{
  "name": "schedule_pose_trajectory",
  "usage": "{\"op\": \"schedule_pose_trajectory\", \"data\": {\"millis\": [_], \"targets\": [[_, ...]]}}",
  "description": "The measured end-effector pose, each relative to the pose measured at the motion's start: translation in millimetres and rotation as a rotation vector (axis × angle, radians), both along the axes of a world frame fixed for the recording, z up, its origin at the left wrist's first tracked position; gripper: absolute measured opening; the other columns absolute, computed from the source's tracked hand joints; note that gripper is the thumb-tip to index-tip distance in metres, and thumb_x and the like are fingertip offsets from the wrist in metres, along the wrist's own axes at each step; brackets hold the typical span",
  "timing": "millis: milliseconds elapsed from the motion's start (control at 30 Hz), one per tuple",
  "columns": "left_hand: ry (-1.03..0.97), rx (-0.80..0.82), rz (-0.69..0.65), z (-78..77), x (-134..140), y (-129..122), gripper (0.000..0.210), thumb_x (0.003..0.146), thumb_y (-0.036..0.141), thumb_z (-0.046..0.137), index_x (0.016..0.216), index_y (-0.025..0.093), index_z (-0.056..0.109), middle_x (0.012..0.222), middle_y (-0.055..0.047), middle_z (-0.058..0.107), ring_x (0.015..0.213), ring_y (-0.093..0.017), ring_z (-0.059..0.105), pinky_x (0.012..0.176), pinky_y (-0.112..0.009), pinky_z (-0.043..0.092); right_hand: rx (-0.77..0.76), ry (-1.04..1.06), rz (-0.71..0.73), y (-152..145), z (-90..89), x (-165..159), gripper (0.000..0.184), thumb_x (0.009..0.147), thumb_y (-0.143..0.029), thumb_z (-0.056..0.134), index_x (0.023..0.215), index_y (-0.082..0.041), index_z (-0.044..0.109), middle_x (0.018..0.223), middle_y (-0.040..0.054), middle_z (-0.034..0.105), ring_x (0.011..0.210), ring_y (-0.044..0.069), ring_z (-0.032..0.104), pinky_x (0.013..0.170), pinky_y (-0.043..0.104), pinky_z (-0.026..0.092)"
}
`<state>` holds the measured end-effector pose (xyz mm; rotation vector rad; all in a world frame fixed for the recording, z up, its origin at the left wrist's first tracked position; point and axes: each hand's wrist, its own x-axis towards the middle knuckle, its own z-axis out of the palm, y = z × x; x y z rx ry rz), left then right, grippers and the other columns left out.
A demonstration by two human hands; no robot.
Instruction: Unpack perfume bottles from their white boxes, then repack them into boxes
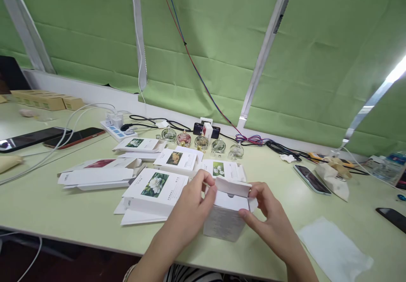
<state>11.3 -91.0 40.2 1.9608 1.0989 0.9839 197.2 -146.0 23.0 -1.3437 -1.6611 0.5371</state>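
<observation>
A small white carton [226, 223] stands upright near the table's front edge, its top flaps raised. My left hand [198, 195] pinches the flap at its upper left corner, thumb against forefinger. On the other side my right hand [264, 208] grips the side flap and top edge between thumb and fingers. Fine print covers the carton's near face; its inside is hidden by a folded flap. Left of my hands lie several flattened white cartons with flower pictures, the nearest a white-flower carton [155, 191]. Behind them stand several round glass bottles, among them a pink bottle [183, 138].
A power strip [116, 130] with plugs and black cables lies along the wall. Phones rest at the left, including a red-edged phone [76, 137], and at the right, a pale-edged phone [312, 179]. A white cloth [334, 248] lies at the front right. Brown boxes [47, 100] sit far left.
</observation>
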Motion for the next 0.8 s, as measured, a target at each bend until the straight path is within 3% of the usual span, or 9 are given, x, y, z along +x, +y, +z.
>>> {"op": "schedule_pose_trajectory", "data": {"millis": [133, 233, 333, 433, 533, 633, 700, 800], "targets": [[0.038, 0.109, -0.084, -9.6, -8, -2, 0.025, 0.089, 0.018, 0.029, 0.096, 0.023, 0.053, 0.096, -0.003, 0.056, 0.088, -0.018, 0.054, 0.077, -0.031, 0.042, -0.032, 0.208, -0.155, -5, -38.2, -17, 0.037, 0.078, -0.040, 0.058, 0.106, -0.026, 0.037, 0.096, 0.0028, 0.057, 0.081, 0.018, 0.059, 0.069, 0.027, 0.049], [0.071, 0.140, -0.102, -10.2, -11, -9, 0.034, 0.090, 0.018, 0.026, 0.112, 0.025, 0.051, 0.108, -0.005, 0.053, 0.100, -0.019, 0.052, 0.086, -0.033, 0.042, 0.091, 0.333, -0.292, -10, -67.2, -36, 0.053, 0.079, -0.042, 0.056, 0.121, -0.023, 0.031, 0.116, 0.0109, 0.051, 0.093, 0.021, 0.060, 0.074, 0.032, 0.051], [0.132, 0.151, -0.099, -5.8, -12, -16, 0.033, 0.089, 0.031, 0.037, 0.121, 0.027, 0.047, 0.119, -0.006, 0.049, 0.106, -0.023, 0.050, 0.088, -0.036, 0.043, 0.275, 0.203, -0.417, -13, -81.5, -47, 0.051, 0.079, -0.041, 0.057, 0.122, -0.022, 0.034, 0.120, 0.0142, 0.048, 0.101, 0.025, 0.057, 0.078, 0.038, 0.051], [0.151, 0.175, -0.160, -5.0, -14, -21, 0.028, 0.083, 0.035, 0.049, 0.110, 0.028, 0.056, 0.127, -0.006, 0.043, 0.099, -0.024, 0.055, 0.081, -0.037, 0.048, 0.436, 0.049, -0.468, -16, -84.8, -50, 0.047, 0.080, -0.032, 0.059, 0.120, -0.022, 0.037, 0.100, 0.0123, 0.057, 0.088, 0.026, 0.060, 0.071, 0.041, 0.052], [0.078, 0.158, -0.235, -11.2, -20, -23, 0.029, 0.079, 0.031, 0.057, 0.107, 0.031, 0.058, 0.131, -0.005, 0.041, 0.105, -0.026, 0.053, 0.077, -0.035, 0.051, 0.504, -0.001, -0.402, -21, -86.3, -47, 0.050, 0.080, -0.021, 0.058, 0.123, -0.025, 0.032, 0.087, 0.0086, 0.058, 0.076, 0.024, 0.060, 0.064, 0.039, 0.052], [0.034, 0.057, -0.310, -18.8, -26, -25, 0.049, 0.073, 0.032, 0.064, 0.120, 0.034, 0.050, 0.135, -0.005, 0.038, 0.113, -0.028, 0.047, 0.077, -0.033, 0.052, 0.497, -0.004, -0.303, -25, -87.0, -43, 0.066, 0.081, -0.019, 0.057, 0.132, -0.035, 0.018, 0.093, 0.0057, 0.057, 0.074, 0.021, 0.058, 0.069, 0.039, 0.051], [0.005, -0.030, -0.324, -21.1, -27, -28, 0.060, 0.073, 0.033, 0.064, 0.128, 0.034, 0.039, 0.137, -0.005, 0.036, 0.114, -0.027, 0.046, 0.082, -0.034, 0.051, 0.419, -0.006, -0.219, -26, -84.1, -40, 0.080, 0.075, -0.028, 0.065, 0.135, -0.037, 0.013, 0.099, 0.0051, 0.056, 0.073, 0.020, 0.058, 0.069, 0.038, 0.050], [-0.046, -0.154, -0.298, -19.5, -21, -34, 0.070, 0.073, 0.031, 0.063, 0.133, 0.032, 0.028, 0.130, -0.008, 0.043, 0.107, -0.026, 0.051, 0.085, -0.037, 0.049, 0.216, 0.000, -0.079, -21, -73.9, -40, 0.092, 0.058, -0.044, 0.075, 0.135, -0.030, 0.026, 0.113, 0.0088, 0.053, 0.085, 0.025, 0.058, 0.069, 0.038, 0.049]]}}
